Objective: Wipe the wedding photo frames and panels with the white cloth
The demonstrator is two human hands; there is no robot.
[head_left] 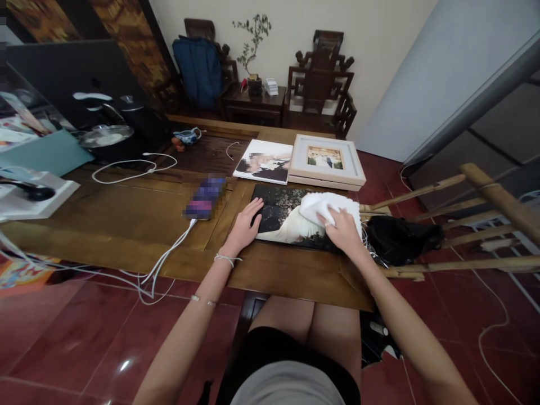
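A dark glossy photo print (280, 211) lies flat at the near edge of the wooden table (126, 214). My left hand (244, 225) rests flat on its left edge, fingers spread. My right hand (343, 228) presses a white cloth (324, 205) onto the print's right part. Just behind lie another photo print (265, 160) and a pale framed photo (325, 159) stacked on a second frame.
A phone (205, 197) lies left of the print, with a white cable (169, 253) trailing off the table edge. A black bag (399, 239) sits on a wooden rack (464, 225) at right. Pots, papers and a cable loop crowd the left. Carved chairs stand at the back wall.
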